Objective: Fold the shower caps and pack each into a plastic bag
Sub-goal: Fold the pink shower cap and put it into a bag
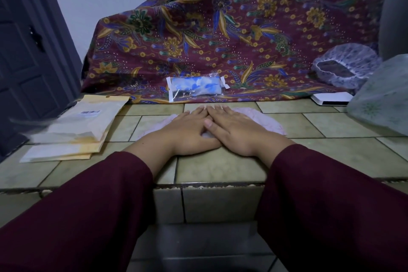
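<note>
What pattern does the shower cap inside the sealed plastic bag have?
White with blue blotches; the packed shower cap shows best in the head view.

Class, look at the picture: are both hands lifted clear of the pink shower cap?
No: the left hand and right hand lie flat, side by side, pressing the pink shower cap onto the tiled ledge.

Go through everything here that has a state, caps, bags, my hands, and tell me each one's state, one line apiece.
Pink shower cap: flattened on the tiles under both hands.
Left hand: flat, pressing the cap.
Right hand: flat, pressing the cap.
Blue shower cap: folded, inside its plastic bag.
White patterned shower cap: unfolded, puffed open.
Empty bags: stacked flat.
</note>
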